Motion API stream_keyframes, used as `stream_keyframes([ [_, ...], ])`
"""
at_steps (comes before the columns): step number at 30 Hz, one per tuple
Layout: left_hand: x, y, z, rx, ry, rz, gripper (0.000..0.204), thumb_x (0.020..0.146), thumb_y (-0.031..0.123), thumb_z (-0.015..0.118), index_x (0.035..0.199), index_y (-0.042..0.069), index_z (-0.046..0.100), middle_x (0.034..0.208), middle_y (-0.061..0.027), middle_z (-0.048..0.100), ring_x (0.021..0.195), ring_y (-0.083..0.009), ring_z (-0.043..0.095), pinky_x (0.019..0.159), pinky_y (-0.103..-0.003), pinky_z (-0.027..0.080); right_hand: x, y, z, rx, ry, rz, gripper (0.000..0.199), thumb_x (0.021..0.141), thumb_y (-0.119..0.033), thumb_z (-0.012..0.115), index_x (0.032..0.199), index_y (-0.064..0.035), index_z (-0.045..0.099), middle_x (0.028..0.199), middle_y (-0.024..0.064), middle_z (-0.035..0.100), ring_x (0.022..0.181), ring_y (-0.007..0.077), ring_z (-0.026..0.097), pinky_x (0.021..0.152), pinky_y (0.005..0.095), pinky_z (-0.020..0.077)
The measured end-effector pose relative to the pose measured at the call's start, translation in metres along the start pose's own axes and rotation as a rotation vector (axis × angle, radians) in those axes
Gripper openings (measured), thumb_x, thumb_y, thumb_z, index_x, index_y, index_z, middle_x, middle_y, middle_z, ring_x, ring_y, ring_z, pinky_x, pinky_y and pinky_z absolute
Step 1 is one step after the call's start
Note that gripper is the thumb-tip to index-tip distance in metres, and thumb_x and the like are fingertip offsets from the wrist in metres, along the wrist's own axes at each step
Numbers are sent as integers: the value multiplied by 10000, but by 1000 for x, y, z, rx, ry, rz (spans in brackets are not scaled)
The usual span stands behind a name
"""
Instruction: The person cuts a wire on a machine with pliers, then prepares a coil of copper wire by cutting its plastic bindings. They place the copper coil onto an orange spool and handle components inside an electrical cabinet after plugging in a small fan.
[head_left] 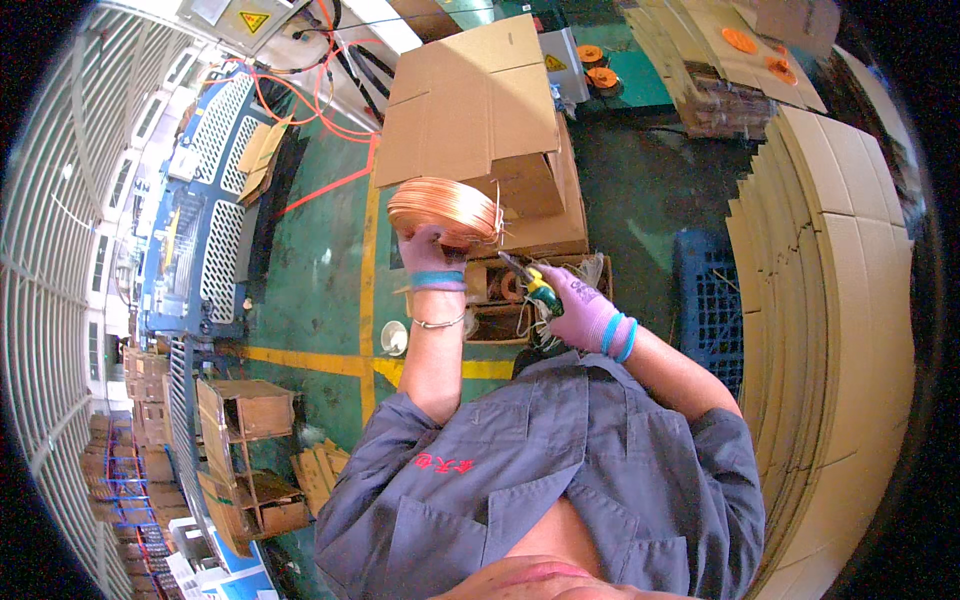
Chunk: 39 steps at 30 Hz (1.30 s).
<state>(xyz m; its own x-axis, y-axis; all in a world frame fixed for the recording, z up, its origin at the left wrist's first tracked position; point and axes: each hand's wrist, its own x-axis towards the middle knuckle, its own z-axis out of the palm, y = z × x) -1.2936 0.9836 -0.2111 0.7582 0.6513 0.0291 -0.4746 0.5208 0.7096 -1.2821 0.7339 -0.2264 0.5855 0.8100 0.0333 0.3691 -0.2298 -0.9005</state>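
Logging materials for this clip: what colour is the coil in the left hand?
Coppery orange, a shiny wound coil held up by the gloved left hand; head view shows it best.

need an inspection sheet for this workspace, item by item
surface: green painted floor with yellow lines; no table seen
job's things: coil of copper-coloured wire held up in left hand; cutters with green-yellow handles in right hand
clutter: open cardboard box; crate of small coils; white cup
hands: both gloved, both gripping
cables: orange hoses on the floor
surroundings: stack of flat cardboard; blue pallet; blue machine
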Motion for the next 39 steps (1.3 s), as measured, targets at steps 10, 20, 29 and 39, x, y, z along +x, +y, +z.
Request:
stream_keyframes([
  [10,14,8,-19,37,-4,-10,624,578,-117,445,1180,49,455,1091,-124,557,965,-302,593,801,-461,552,15,-2,-3,130,43,-19,716,635,13,611,1312,-16,377,1208,207,512,1163,338,484,974,355,401],
  [20,1,13,9,30,36,34,577,584,-112,459,1137,48,487,1071,-113,564,956,-294,596,797,-450,556,12,-27,-23,159,-74,163,663,644,-27,593,1280,-4,406,1180,250,530,1132,372,502,951,373,420],
  [29,4,6,8,210,35,149,434,751,152,672,1146,96,501,1122,-111,559,1027,-306,546,883,-493,491,11,-20,-27,-214,27,119,489,728,-119,606,1190,-39,467,1130,210,568,1046,357,558,875,409,458],
  [39,-11,-8,0,-77,-140,-302,334,802,231,555,1085,57,529,1042,-139,588,897,-308,612,778,-438,556,21,-3,-10,-40,201,-227,524,713,-106,628,1208,-72,460,1112,179,579,1053,352,555,891,403,458],
])
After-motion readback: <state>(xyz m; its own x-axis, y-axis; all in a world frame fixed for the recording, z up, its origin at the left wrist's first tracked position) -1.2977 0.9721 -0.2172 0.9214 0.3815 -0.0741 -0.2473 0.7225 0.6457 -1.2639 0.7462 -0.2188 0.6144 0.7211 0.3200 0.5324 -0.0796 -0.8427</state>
